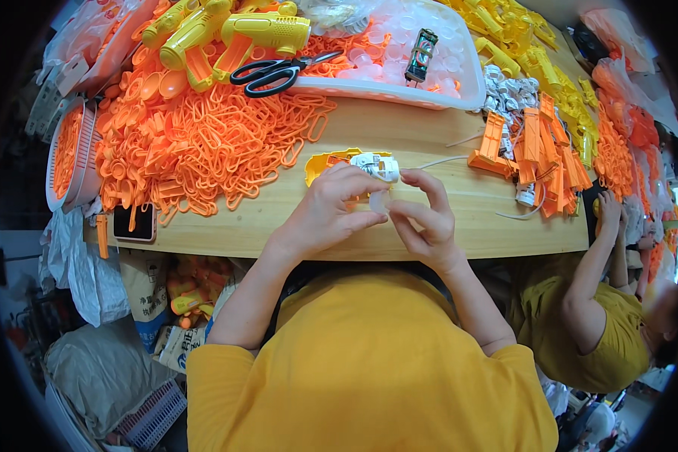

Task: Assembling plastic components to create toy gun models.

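Between my two hands, above the near part of the table, is a small translucent plastic cap (378, 201). My left hand (325, 207) pinches it between thumb and fingers. My right hand (429, 218) meets its right side with closed fingertips, the index finger raised. Just beyond lies a yellow toy-gun shell half (318, 163), partly hidden by my left hand. In it sits a white cylindrical unit (384, 167), with an orange part beside it. A pale wire (441, 160) runs off to the right.
Orange plastic clips (226, 143) are heaped at left, with yellow toy guns (267, 34) and black-handled scissors (275, 77) above. A white tray (471, 83) holds clear caps. Orange parts (542, 143) lie right. A phone (134, 224) rests near the left edge. Another person (599, 309) works at right.
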{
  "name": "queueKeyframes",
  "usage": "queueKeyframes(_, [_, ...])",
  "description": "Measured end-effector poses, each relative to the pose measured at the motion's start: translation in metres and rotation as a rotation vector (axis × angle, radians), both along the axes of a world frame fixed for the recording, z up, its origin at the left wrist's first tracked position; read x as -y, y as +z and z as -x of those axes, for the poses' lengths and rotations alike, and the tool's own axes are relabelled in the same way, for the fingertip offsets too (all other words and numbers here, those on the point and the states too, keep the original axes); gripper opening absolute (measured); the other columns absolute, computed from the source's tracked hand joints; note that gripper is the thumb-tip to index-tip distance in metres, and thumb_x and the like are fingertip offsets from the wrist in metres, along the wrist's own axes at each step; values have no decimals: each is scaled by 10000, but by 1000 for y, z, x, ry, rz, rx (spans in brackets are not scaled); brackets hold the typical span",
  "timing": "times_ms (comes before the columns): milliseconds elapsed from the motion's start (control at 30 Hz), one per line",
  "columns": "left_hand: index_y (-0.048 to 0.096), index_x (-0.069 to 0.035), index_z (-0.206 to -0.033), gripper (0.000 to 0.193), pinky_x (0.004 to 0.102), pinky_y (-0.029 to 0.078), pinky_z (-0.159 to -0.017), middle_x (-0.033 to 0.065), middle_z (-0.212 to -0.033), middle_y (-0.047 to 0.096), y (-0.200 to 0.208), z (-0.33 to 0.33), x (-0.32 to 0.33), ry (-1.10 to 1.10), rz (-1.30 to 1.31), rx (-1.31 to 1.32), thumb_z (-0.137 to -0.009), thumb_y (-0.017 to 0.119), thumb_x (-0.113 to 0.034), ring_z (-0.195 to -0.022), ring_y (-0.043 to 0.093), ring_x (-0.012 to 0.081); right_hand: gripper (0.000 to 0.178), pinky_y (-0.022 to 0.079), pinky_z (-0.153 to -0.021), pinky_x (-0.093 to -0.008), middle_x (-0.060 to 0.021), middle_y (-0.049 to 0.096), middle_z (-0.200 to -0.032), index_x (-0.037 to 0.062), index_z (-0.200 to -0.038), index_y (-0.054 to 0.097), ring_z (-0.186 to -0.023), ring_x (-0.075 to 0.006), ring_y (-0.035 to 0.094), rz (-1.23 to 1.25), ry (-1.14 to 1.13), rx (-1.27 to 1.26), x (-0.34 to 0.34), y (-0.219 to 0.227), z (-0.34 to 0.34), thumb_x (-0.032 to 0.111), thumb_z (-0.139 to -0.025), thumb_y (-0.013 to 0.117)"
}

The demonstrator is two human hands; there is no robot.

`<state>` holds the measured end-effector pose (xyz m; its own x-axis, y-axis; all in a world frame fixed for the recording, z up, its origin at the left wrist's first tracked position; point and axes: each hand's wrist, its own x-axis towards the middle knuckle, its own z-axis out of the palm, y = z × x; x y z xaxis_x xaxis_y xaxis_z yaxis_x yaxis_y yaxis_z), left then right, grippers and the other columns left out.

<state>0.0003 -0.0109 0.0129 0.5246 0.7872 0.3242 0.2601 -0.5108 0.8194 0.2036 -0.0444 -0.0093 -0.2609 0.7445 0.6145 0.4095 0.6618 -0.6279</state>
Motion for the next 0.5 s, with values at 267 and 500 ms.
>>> queueKeyframes(267, [652,-66,-958,366,383,423,-807,64,-897,618,-3,-10,6,127,-390,-162,-613,774,-52,-892,579,254,107,450,-777,-250,-77,616,-957,5,-937,677,-863,-125,570,703,49,-299,2,-2,5,72,-853,671])
queueKeyframes(500, [637,-52,-930,351,385,432,-785,62,-848,606,-10,-13,9,170,-478,-192,-598,746,-20,-859,582,254,72,453,-728,-221,-8,646,-821,-12,-879,682,-785,-66,571,1087,59,-560,0,0,8,50,-841,687])
